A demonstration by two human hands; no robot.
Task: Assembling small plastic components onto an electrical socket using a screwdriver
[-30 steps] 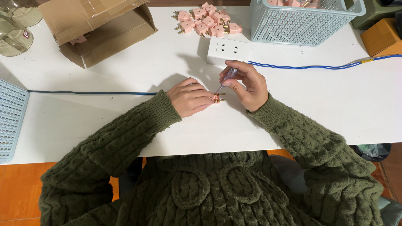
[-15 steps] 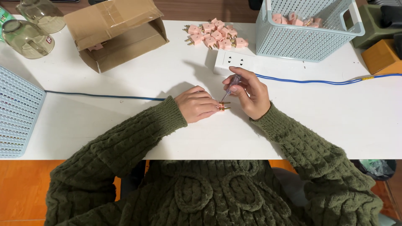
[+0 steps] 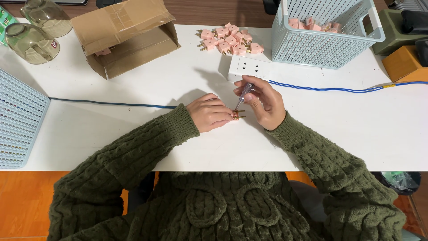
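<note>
Pink plug [image 3: 235, 116] pinched in my left hand [image 3: 208, 112]; right hand [image 3: 264, 101] grips screwdriver [image 3: 244, 93], tightening; next needs steady turning.

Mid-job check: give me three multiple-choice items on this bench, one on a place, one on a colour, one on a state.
1. The loose pile of plugs lies:
A. inside the cardboard box
B. between box and basket
C. beside the jars

2. The cable from the power strip is:
A. blue
B. red
C. white

3. The right hand is:
A. empty
B. flat on the table
C. holding a screwdriver

B: the pile sits on bare table between them.
A: the line is blue.
C: its tip meets the plug held by the left hand.
</note>
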